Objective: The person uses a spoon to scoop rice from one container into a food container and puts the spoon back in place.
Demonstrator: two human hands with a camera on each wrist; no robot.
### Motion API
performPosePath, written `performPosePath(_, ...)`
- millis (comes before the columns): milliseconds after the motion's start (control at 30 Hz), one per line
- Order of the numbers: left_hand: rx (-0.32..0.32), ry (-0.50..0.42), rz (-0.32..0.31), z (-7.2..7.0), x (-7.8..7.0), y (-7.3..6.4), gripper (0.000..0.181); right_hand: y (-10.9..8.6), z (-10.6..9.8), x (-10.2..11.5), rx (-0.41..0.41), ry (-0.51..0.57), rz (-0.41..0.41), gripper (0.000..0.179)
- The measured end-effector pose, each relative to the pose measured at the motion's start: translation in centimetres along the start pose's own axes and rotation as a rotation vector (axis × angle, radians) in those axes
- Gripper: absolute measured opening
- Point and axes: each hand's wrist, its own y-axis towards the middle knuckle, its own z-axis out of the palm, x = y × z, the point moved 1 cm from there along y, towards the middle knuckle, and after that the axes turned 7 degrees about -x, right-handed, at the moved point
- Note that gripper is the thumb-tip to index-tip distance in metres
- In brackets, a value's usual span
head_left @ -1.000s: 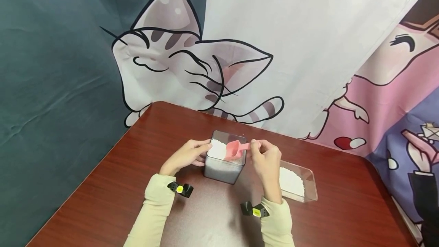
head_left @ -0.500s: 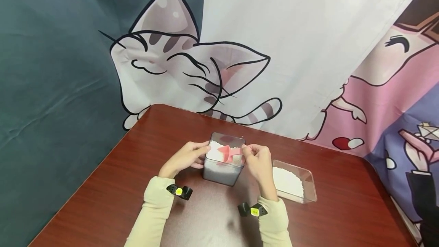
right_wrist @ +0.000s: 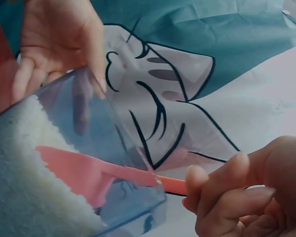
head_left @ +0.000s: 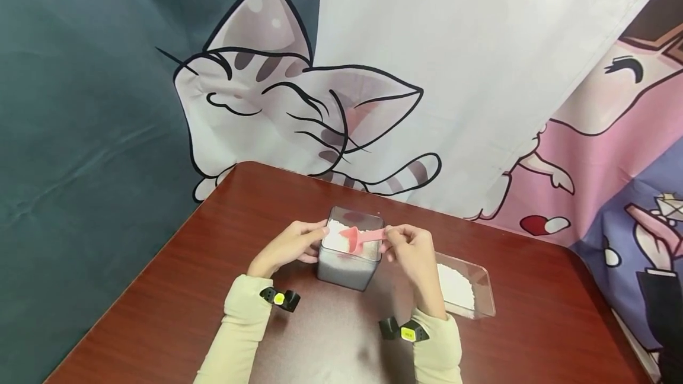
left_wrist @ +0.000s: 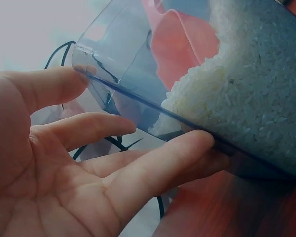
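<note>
A clear, grey-tinted square container stands on the table, part filled with white rice. My left hand rests at its left side, the thumb at the rim and the fairly straight fingers against the wall. A pink scoop lies tilted inside, its bowl partly sunk in the rice. My right hand pinches the end of the scoop's handle between thumb and fingers, over the container's right rim. To the right of that hand is a shallow clear tray holding white grains.
The reddish-brown wooden table carries both containers. A cloth backdrop with cartoon cats hangs behind its far edge. A dark sleeve or cloth shows at the right border.
The scoop has shifted left and lower into the rice since the first frame. Over the last half second my right hand has drawn slightly right. The left hand stays at the container.
</note>
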Motion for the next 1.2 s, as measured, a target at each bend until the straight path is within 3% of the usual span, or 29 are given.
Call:
performPosePath(400,0.010,0.004,0.007,0.1,0.2,0.1,0.054,-0.3,0.8,-0.1,-0.011,-0.216,-0.123,0.023)
performPosePath(767,-0.006,0.025,0.023,0.2,0.1,0.3,0.055,-0.3,1.3,-0.1,0.034,-0.205,-0.122,0.024)
performPosePath(1067,-0.006,0.010,0.013,0.2,0.1,0.2,0.055,-0.3,1.7,-0.4,-0.025,-0.276,-0.153,0.033)
performPosePath(1200,0.002,0.007,0.017,0.1,0.2,0.2,0.056,-0.1,1.7,-0.6,-0.031,-0.209,-0.133,0.037)
